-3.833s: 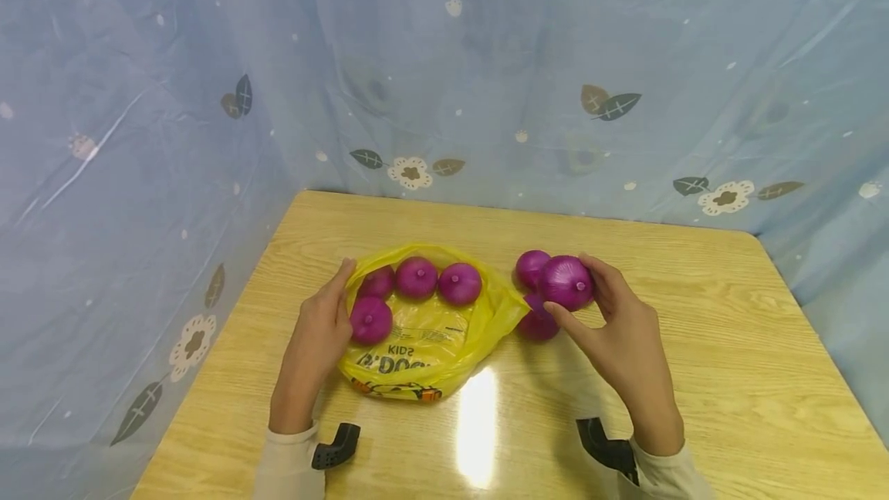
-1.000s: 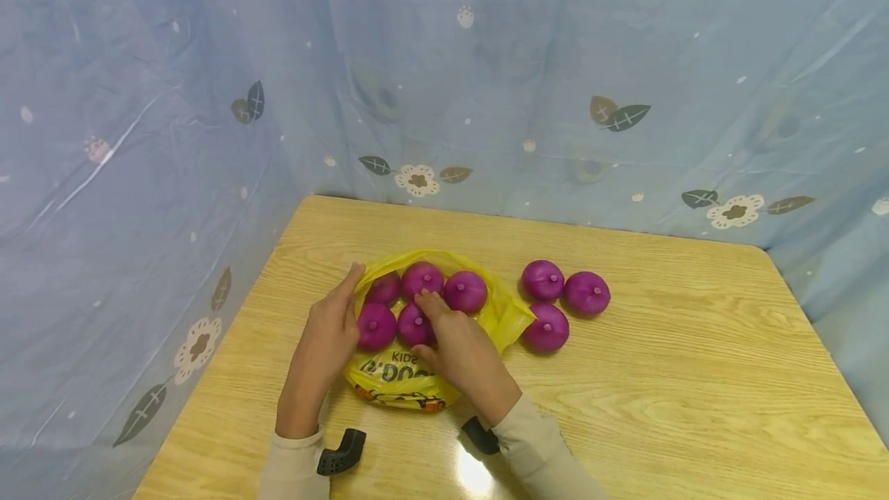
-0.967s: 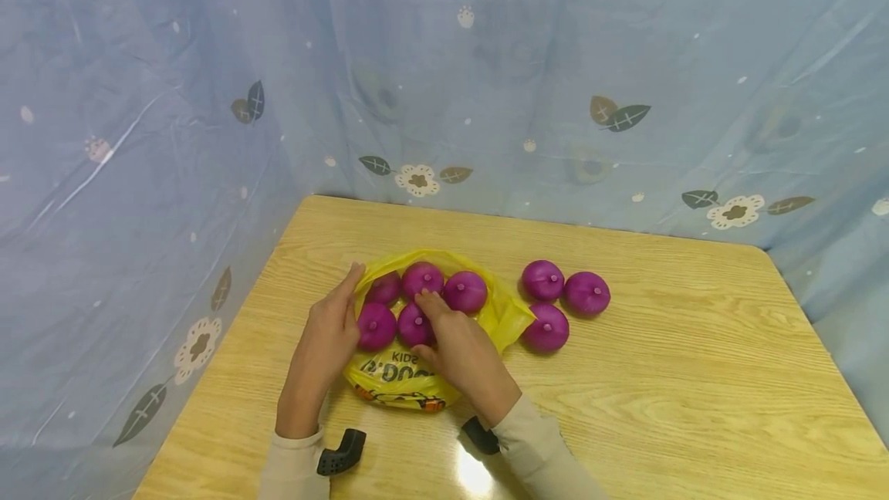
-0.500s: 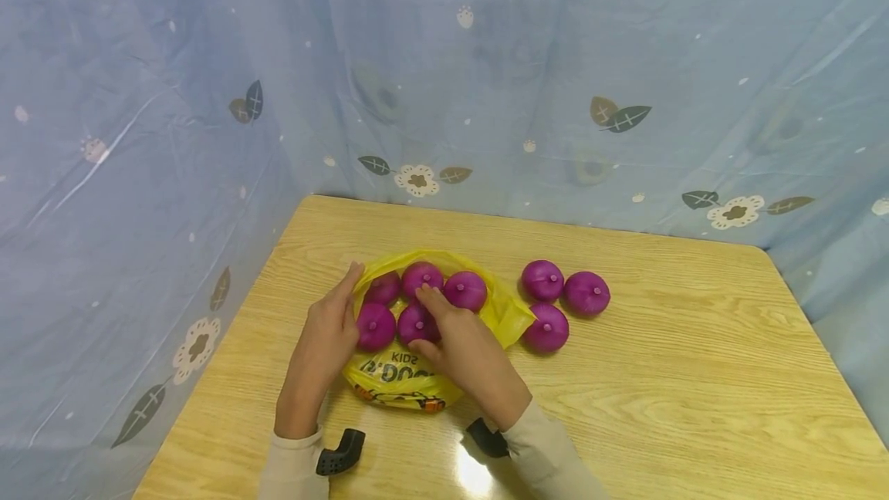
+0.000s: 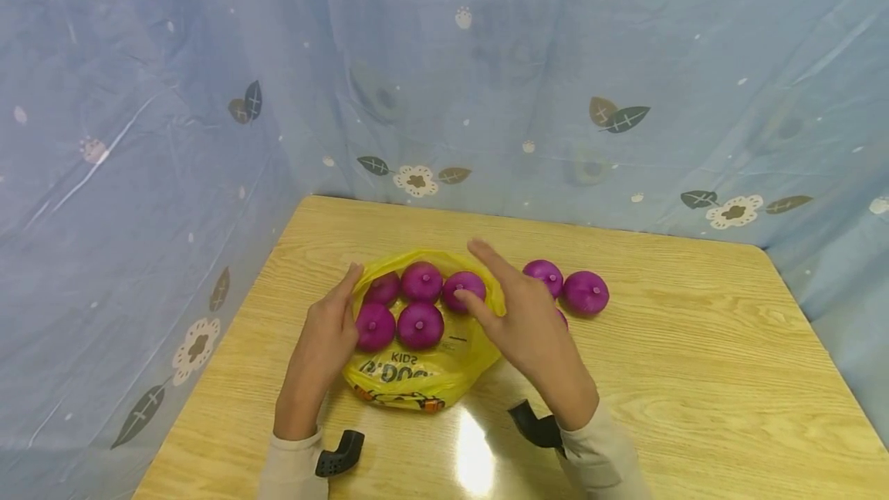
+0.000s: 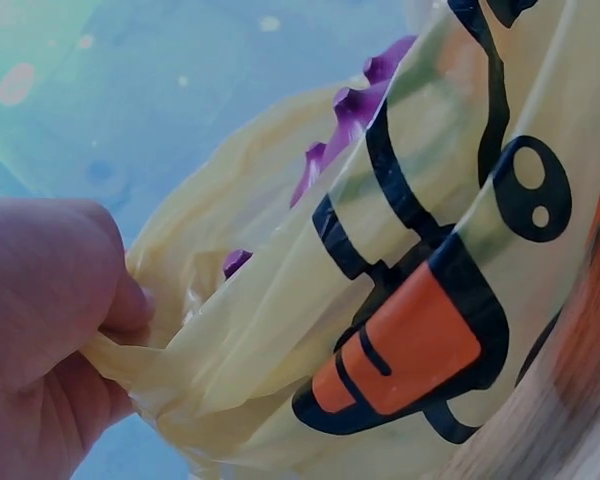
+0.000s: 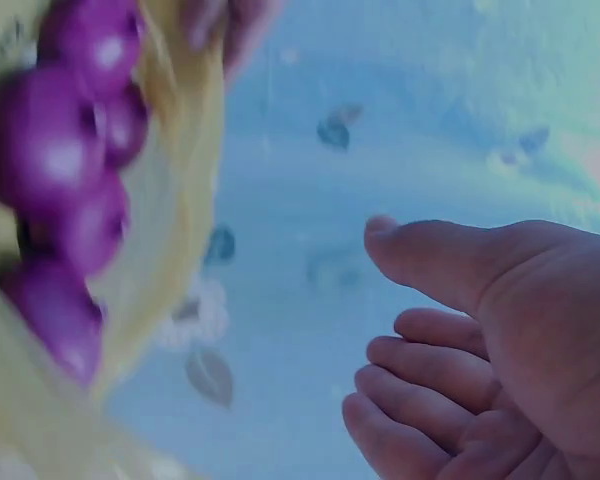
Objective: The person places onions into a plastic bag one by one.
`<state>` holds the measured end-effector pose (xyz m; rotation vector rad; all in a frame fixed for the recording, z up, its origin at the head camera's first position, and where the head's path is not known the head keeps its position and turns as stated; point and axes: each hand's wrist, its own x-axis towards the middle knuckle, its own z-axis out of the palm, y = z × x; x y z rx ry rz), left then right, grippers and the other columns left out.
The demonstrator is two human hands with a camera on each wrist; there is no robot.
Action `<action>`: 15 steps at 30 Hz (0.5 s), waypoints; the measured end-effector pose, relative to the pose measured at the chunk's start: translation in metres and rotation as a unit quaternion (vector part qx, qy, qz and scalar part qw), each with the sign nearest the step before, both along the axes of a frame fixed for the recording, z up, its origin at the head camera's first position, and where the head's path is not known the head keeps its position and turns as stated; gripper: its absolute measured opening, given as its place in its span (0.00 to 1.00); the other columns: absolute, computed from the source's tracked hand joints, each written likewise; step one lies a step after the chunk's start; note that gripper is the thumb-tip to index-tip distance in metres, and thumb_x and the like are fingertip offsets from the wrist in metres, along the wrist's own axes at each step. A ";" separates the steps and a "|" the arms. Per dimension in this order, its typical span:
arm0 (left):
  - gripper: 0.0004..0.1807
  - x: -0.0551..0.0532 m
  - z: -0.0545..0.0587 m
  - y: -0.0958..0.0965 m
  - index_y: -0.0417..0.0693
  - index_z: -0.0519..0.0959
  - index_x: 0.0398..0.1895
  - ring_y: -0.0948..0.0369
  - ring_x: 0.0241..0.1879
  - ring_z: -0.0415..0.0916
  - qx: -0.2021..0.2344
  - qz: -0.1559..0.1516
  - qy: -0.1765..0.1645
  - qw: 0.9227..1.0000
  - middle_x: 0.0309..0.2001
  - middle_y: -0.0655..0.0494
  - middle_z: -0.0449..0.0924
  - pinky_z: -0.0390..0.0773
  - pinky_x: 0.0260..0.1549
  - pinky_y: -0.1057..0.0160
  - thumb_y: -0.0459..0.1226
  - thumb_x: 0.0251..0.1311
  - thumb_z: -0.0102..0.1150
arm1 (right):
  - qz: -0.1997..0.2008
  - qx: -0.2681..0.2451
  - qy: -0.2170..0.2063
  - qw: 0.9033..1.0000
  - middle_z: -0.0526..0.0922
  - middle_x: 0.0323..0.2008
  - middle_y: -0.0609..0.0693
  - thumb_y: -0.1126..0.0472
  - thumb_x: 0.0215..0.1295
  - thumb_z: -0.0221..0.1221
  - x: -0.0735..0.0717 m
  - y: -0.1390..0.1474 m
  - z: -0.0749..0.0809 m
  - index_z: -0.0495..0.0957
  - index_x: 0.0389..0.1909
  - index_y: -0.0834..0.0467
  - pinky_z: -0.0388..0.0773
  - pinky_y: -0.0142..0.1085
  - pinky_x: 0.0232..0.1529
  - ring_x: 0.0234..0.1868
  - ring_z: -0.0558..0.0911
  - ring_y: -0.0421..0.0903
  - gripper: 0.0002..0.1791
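With the mouth of the yellow bag (image 5: 451,380) as clock face, from the head view: wide and gaping upward, set left of middle on the tabletop (image 5: 694,346). Inside, five purple onions (image 5: 420,325): at 9, 10, 12 and 2 o'clock, plus one near the centre. Bare bag floor from 3 to 6 o'clock, with dark lettering. Pinched between thumb and finger of the left hand (image 5: 329,338) at 9 o'clock: the rim. Over the 3 o'clock side, apart from the bag in the right wrist view: the right hand (image 5: 524,326), wide, thumb stretched away from loosely bent fingers.

Past that hand, between 2 and 3 o'clock: three loose onions (image 5: 586,293), close together, the nearest mostly hidden behind the hand. At 7 o'clock, by the left wrist, a black bracket (image 5: 340,454); past 4 o'clock, by the right, a second bracket (image 5: 535,427).

Pale wood grain, broad from 3 to 5 o'clock, narrower toward 9. Glare at 5 o'clock. Beyond the tabletop's edges, a blue curtain (image 5: 521,60) with leaves and flowers.
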<state>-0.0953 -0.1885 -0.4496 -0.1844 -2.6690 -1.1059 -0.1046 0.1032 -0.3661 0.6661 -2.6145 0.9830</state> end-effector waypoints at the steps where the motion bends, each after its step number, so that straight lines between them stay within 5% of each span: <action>1: 0.29 0.000 0.000 0.000 0.40 0.63 0.81 0.48 0.77 0.63 -0.001 -0.001 0.001 1.000 0.80 0.44 0.63 0.70 0.72 0.43 0.25 0.80 0.42 | -0.013 -0.003 0.012 1.000 0.72 0.23 0.46 0.53 0.70 0.71 -0.003 0.006 0.002 0.71 0.77 0.52 0.59 0.32 0.16 0.15 0.53 0.35 0.37; 2: 0.29 0.000 0.000 0.000 0.40 0.63 0.81 0.48 0.77 0.63 -0.002 -0.001 0.001 1.000 0.79 0.44 0.63 0.70 0.72 0.43 0.26 0.80 0.42 | -0.027 -0.006 0.023 0.999 0.79 0.26 0.47 0.54 0.70 0.72 -0.005 0.013 0.003 0.71 0.77 0.53 0.59 0.33 0.16 0.15 0.52 0.35 0.37; 6: 0.29 0.000 0.000 0.000 0.42 0.63 0.82 0.48 0.77 0.63 -0.004 0.002 -0.005 1.000 0.80 0.45 0.63 0.70 0.72 0.43 0.26 0.80 0.42 | -0.083 -0.022 0.048 0.995 0.79 0.23 0.48 0.55 0.69 0.72 -0.015 0.040 0.004 0.72 0.76 0.54 0.59 0.33 0.15 0.14 0.52 0.34 0.37; 9: 0.29 0.000 0.000 -0.001 0.43 0.63 0.82 0.48 0.77 0.63 -0.004 0.005 -0.010 1.000 0.80 0.46 0.62 0.69 0.73 0.43 0.27 0.80 0.42 | -0.122 -0.024 0.055 0.991 0.69 0.16 0.46 0.56 0.69 0.72 -0.020 0.060 0.004 0.71 0.77 0.56 0.58 0.33 0.12 0.12 0.52 0.37 0.37; 10: 0.29 0.000 0.000 -0.001 0.43 0.63 0.82 0.48 0.77 0.63 -0.003 0.005 -0.012 1.000 0.80 0.46 0.62 0.69 0.73 0.43 0.27 0.80 0.42 | -0.133 -0.024 0.055 0.989 0.63 0.15 0.44 0.57 0.69 0.72 -0.021 0.067 0.004 0.71 0.77 0.56 0.58 0.34 0.12 0.11 0.57 0.39 0.37; 12: 0.29 -0.001 0.000 -0.001 0.43 0.63 0.82 0.48 0.77 0.63 -0.004 0.005 -0.014 1.000 0.80 0.46 0.62 0.69 0.73 0.43 0.27 0.80 0.42 | -0.151 -0.023 0.061 0.986 0.68 0.15 0.49 0.58 0.69 0.72 -0.022 0.079 0.004 0.70 0.77 0.58 0.63 0.37 0.13 0.14 0.72 0.49 0.38; 15: 0.29 -0.001 0.001 -0.001 0.43 0.62 0.82 0.48 0.77 0.62 -0.003 0.004 -0.016 1.000 0.80 0.46 0.62 0.68 0.73 0.43 0.27 0.81 0.42 | -0.171 -0.023 0.065 0.983 0.83 0.28 0.65 0.57 0.69 0.72 -0.022 0.095 0.004 0.69 0.77 0.61 0.80 0.52 0.24 0.38 0.87 0.69 0.39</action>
